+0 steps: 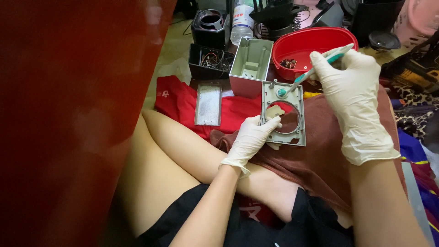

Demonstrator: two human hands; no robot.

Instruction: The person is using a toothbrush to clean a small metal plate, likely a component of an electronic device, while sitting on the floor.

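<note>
View from above of a seated person's lap, legs bare, both hands in white gloves. The left hand (250, 137) is closed on the lower left edge of a grey plastic panel (283, 114), a flat rectangular plate with a large round opening in its middle; the thumb lies over the front of the frame. The panel rests tilted on a brown cloth (320, 151) spread across the lap. The right hand (354, 96) grips a teal and white toothbrush (315, 68) by its handle, and the brush head touches the upper left part of the panel. Just beyond the panel stands an open grey plastic box (250, 64), and to its right a red oval bowl (311, 45) with small parts inside. A flat grey metal plate (208, 104) lies on a red cloth (178, 98) to the left. Farther back sit a black box with loose wires (208, 61) and a clear plastic bottle (241, 20). A blurred red shape (68, 114) fills the left side of the view.
</note>
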